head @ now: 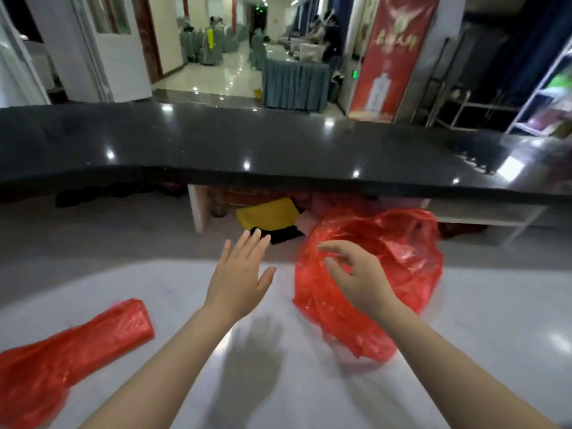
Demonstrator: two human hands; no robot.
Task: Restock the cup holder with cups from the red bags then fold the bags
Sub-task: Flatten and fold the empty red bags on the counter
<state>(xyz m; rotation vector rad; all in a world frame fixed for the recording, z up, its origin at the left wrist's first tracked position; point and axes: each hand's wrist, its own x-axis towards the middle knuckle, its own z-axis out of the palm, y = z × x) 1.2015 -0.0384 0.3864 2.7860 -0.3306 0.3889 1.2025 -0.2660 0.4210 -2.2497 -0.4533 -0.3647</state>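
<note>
Reaching in now with both hands over the pale desk (464, 351). Left hand (240, 275) is flat, fingers spread wide, holding nothing, hovering above the surface with its shadow beneath, likely poised to press something down. Right hand (356, 274) is loosely curled and open, empty, right up against the puffed-up red bag (387, 274); I can't tell if it touches. That bag sits ballooned on the desk's right, air trapped inside, so flattening looks the next job. A second red bag (71, 345) lies long and bundled at far left. No cups or cup holder in view. Beyond the dark counter (247, 144), a red banner (393, 57) carries gold characters, too blurred to read.
</note>
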